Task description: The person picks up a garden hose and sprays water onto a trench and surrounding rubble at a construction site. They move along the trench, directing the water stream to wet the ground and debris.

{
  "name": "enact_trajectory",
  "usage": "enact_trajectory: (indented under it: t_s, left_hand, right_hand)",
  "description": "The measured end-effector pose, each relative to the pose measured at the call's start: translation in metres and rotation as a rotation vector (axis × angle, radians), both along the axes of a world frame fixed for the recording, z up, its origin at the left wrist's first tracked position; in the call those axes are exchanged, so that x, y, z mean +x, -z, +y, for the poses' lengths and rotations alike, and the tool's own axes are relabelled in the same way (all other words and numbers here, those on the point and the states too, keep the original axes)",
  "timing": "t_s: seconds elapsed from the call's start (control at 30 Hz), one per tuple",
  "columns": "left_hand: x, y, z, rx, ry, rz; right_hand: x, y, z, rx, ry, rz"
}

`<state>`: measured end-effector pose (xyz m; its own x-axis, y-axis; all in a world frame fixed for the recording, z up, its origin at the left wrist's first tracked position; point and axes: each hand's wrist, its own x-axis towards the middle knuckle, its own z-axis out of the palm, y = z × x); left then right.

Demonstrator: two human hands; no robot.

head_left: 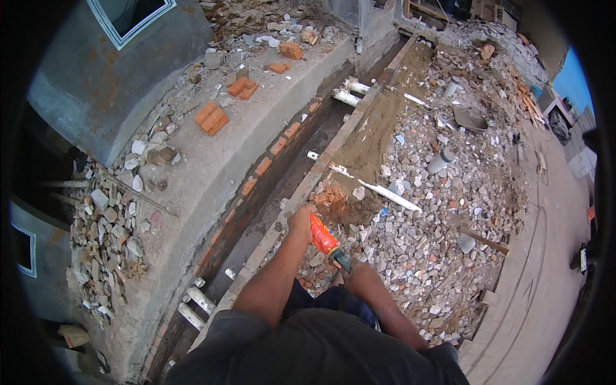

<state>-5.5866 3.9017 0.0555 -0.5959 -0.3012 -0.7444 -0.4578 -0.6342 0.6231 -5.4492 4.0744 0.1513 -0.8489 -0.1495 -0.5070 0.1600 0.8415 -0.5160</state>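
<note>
In front of my body I hold an orange-red power tool [324, 237] with a dark grey-green rear end; its exact kind I cannot make out. My left hand [300, 221] is closed around its far end, beside the edge of the trench. Around the grey-green end my right hand [362, 280] is wrapped, over the rubble. Whatever lies at the tool's far tip is hidden by the left hand. Just beyond the tool lies broken reddish brick [331, 197] in the soil. A white pipe [385, 192] runs from there across the stones.
A narrow trench [263, 208] lined with bricks runs along my left, crossed by white pipes [346, 96]. Orange bricks [212, 119] sit on the concrete ledge. Grey rubble [443, 237] spreads to my right, with a capped pipe [441, 160] and a wooden-handled hammer [484, 242].
</note>
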Motion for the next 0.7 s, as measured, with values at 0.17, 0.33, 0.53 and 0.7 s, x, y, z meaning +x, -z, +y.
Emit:
enact_trajectory:
  t_s: [0.17,0.33,0.53,0.7]
  left_hand:
    - [-0.062,-0.019,-0.003,-0.281,-0.292,-0.08]
    - [-0.118,-0.085,-0.202,-0.612,-0.516,0.286]
    - [-0.151,-0.058,-0.241,-0.788,-0.592,0.41]
    - [-0.164,-0.017,-0.289,-0.544,-0.871,0.102]
  right_hand:
    - [-0.008,-0.024,0.054,0.035,-0.028,0.039]
    - [0.047,-0.037,0.216,0.271,0.502,0.154]
    - [-0.007,-0.002,0.265,0.253,0.755,0.616]
    - [-0.052,-0.032,0.241,0.419,0.809,0.589]
